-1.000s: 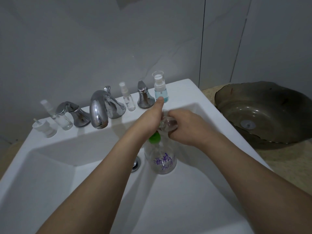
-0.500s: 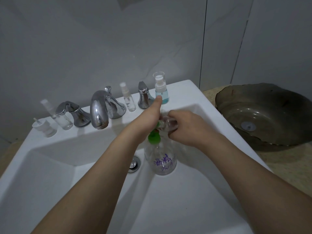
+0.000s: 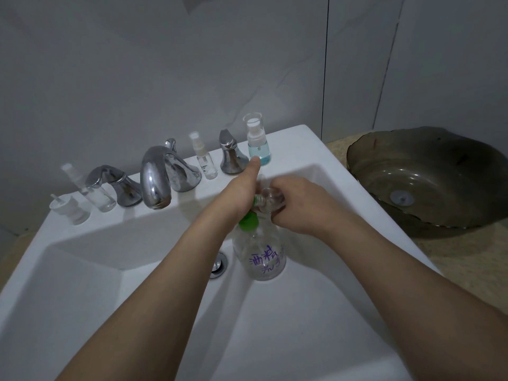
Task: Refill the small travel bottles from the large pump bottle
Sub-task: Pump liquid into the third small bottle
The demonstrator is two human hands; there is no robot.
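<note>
The large pump bottle (image 3: 259, 253) stands upright in the white sink (image 3: 316, 312), just right of the drain (image 3: 219, 265), with purple writing on its clear wall and a green collar at its neck. The left hand (image 3: 237, 196) sits on top of the pump, thumb stretched toward the far rim; its fingers are hidden behind the hand, so whether they curl round the pump head or only press it cannot be told. The right hand (image 3: 298, 206) grips a small clear travel bottle (image 3: 268, 200), fingers wrapped round its body.

The relation that matters is between the green nozzle tip and the small bottle's mouth. The small bottle lies tipped on its side, its long axis running left to right, its open end pointing left at the nozzle, which pokes out from under the left hand. The two appear to meet, just above and beyond the big bottle's collar. The next press probably needs that mouth held against the nozzle, or liquid would fall into the basin.

On the far ledge stand other small bottles: a blue-filled spray bottle (image 3: 257, 144), a slim clear one (image 3: 204, 158) between the tap (image 3: 158, 177) and the right handle (image 3: 230, 155), and one (image 3: 90, 188) at far left beside a loose white cap (image 3: 68, 210).
</note>
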